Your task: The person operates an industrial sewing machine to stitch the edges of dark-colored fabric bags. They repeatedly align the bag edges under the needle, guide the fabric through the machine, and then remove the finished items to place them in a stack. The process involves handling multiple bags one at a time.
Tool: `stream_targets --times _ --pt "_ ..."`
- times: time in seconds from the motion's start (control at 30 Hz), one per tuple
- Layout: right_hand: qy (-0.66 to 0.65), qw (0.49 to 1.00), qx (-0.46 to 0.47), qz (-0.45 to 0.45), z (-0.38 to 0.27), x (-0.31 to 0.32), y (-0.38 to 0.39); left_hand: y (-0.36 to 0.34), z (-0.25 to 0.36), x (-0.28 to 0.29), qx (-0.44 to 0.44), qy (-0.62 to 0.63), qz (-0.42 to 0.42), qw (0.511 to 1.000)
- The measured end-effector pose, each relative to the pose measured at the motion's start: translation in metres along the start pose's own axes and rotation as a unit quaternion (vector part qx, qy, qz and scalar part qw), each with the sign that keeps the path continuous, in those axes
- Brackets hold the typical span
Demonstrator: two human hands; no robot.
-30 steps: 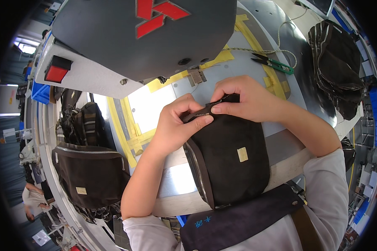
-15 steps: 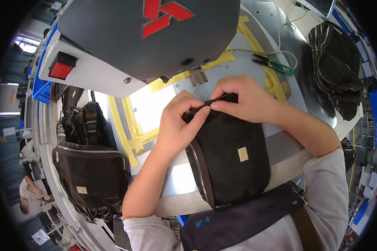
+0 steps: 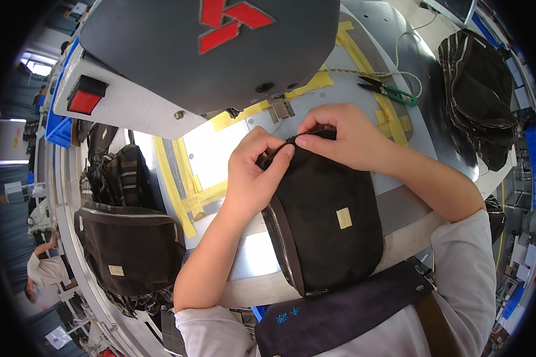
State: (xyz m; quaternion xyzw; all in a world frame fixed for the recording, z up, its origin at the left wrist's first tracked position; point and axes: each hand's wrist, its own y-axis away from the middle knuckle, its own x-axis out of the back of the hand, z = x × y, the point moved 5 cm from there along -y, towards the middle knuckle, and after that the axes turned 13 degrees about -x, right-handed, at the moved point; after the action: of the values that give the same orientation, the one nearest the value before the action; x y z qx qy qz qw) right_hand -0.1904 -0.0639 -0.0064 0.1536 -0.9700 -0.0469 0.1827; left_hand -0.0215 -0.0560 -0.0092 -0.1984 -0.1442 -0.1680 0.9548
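My left hand [image 3: 253, 175] and my right hand [image 3: 339, 140] both pinch the upper zippered edge of a dark brown fabric bag piece [image 3: 330, 238], their thumbs close together. The piece lies on the front of the plate, with a small pale label on it and a metal zipper running down its left side. Just beyond my fingers is a small metal fixture [image 3: 279, 108] under the large dark grey machine head [image 3: 250, 65], which has red shapes on it.
Dark bag pieces are piled at left [image 3: 128, 244] and right [image 3: 476, 95]. Green-handled thread snips [image 3: 402, 94] lie on the taped plate [image 3: 333, 89] by a cord. A blue bin [image 3: 59, 131] stands behind at left. Another person [image 3: 44, 268] is in the far left background.
Both my hands have moved a little up, toward the metal fixture, with the pinched edge, my thumbs closer together. The person in the background has shifted position and raised an arm.
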Motion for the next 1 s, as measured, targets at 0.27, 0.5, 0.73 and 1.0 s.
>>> stream_targets --times 0.27,0.5,0.73,1.0 --pt "0.133 0.990 -0.002 0.047 0.004 0.002 -0.018 -0.007 0.001 0.004 -0.020 -0.198 0.041 0.979" --pt "0.239 0.967 -0.030 0.079 0.006 0.007 -0.044 -0.026 -0.014 0.007 0.029 -0.216 0.060 0.974" --pt "0.254 0.965 -0.040 0.058 0.005 0.018 -0.060 -0.038 -0.023 0.005 0.050 -0.245 0.030 0.968" --pt "0.245 0.967 -0.026 0.068 0.008 0.018 -0.072 -0.041 -0.030 0.009 0.057 -0.251 0.046 0.965"
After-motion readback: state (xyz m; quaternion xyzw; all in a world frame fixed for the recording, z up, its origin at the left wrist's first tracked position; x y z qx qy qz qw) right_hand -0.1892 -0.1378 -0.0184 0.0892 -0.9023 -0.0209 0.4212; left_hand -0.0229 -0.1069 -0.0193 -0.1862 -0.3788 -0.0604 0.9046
